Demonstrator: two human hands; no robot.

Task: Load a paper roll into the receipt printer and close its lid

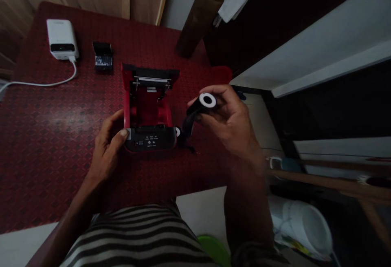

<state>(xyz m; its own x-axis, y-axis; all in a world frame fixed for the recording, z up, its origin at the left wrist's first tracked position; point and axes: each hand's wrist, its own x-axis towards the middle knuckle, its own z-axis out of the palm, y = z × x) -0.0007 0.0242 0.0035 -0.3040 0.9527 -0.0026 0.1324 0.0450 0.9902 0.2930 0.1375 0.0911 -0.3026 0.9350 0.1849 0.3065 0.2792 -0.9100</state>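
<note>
A small red and black printer (149, 138) sits on the table with its lid (151, 75) raised, its red inner bay showing. My left hand (106, 146) grips the printer's left side, thumb on the front corner and fingers partly hidden behind it. To the right, my right hand (230, 122) holds a black ribbon roll (203, 103) with a white core end facing up. A loose strip of black ribbon (187, 126) hangs from it towards a second white-ended spool (178, 131), which lies by the printer's right front corner.
On the dark red patterned table (76, 136) lie a white power bank (62, 38) with a white cable (45, 84) and a small open black case (103, 57). A brown bottle (200, 18) with a green cap stands at the back. A white bucket (305, 226) is at lower right.
</note>
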